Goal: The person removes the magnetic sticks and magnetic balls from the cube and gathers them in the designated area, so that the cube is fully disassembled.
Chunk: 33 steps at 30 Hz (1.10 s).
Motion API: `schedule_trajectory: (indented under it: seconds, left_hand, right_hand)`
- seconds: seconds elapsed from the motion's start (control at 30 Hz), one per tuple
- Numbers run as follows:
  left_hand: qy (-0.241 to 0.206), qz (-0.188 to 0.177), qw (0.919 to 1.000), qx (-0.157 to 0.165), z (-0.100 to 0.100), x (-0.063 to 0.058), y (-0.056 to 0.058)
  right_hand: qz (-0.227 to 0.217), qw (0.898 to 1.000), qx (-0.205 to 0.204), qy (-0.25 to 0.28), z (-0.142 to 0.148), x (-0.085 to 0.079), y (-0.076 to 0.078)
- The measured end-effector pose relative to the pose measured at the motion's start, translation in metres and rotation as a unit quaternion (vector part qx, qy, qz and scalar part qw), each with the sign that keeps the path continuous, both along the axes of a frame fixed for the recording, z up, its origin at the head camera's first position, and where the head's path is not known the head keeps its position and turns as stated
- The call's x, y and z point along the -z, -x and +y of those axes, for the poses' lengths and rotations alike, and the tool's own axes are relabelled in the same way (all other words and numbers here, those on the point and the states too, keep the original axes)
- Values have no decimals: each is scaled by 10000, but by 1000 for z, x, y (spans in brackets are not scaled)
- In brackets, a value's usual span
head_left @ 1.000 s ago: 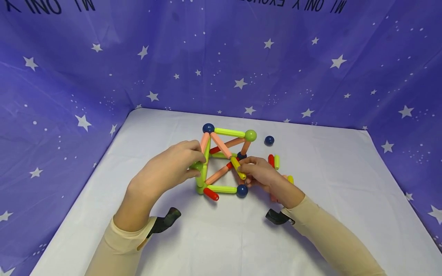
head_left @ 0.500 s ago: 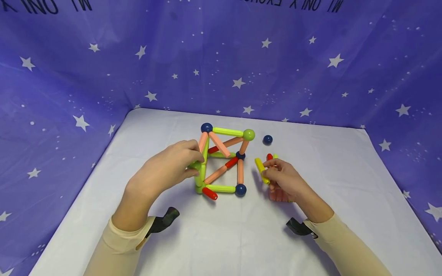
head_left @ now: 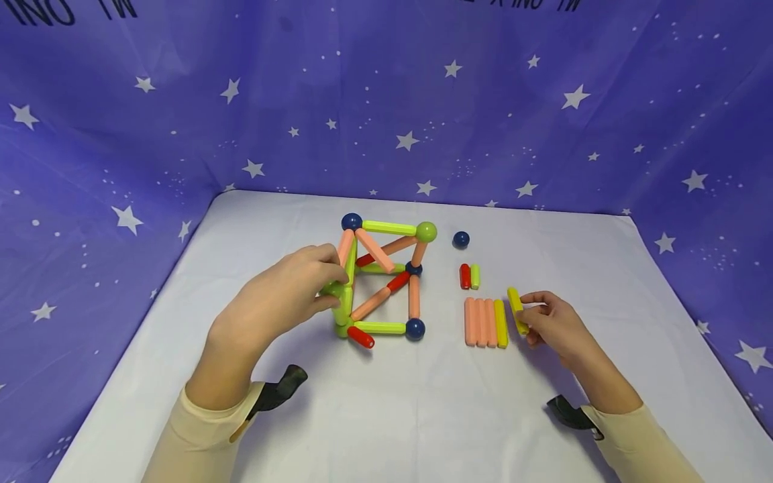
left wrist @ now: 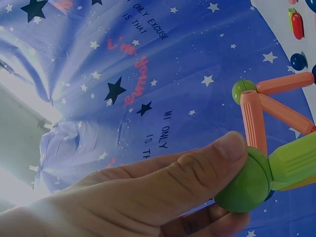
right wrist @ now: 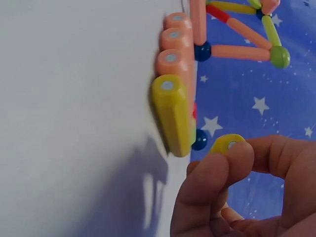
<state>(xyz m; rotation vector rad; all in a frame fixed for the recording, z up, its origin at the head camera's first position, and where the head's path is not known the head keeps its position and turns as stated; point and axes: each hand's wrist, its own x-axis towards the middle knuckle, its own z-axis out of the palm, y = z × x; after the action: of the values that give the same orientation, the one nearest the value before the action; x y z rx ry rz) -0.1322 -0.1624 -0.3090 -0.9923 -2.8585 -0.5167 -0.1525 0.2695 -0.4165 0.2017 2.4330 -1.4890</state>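
A frame of magnetic rods and balls (head_left: pixel 380 328) stands on the white table in the head view, with salmon, lime, red, blue and green parts. My left hand (head_left: pixel 266 305) pinches a green ball (left wrist: pixel 244 185) at its near upper left corner, thumb on top in the left wrist view. One salmon rod (head_left: pixel 376 250) slants from the blue top ball with its lower end free. On the right, my right hand (head_left: pixel 558 329) pinches a yellow magnetic rod (head_left: pixel 515 308) between thumb and fingers, raised beside a row of salmon rods (head_left: pixel 480 322) and one yellow rod (right wrist: pixel 174 121).
Behind the row lie a short red rod (head_left: pixel 464 276) and a short lime rod (head_left: pixel 475 276), side by side. Farther back rests a loose blue ball (head_left: pixel 461 239). A red rod (head_left: pixel 361 337) juts from the frame's front left corner. A starry purple cloth (head_left: pixel 362 100) surrounds the table.
My right hand has moved right with the yellow rod, away from the frame to beyond the row of rods, which is now uncovered. My left hand keeps its hold on the green ball.
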Motion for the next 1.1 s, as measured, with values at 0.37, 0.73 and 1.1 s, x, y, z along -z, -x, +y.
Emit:
schedule_trajectory:
  seconds: [0.37,0.73,1.1]
  left_hand:
    - [37,8,10000,-63,-1,0,-1]
    - [70,-10,10000,-21,2,-2,1]
    - [38,-67,10000,-48,0,0,1]
  right_hand:
    - [-293,9981,-300,-441,1,8,-2]
    - [7,9685,-575,-2421,-7,-8,6]
    - [994,9522,-896,-2747,-58,-30,18]
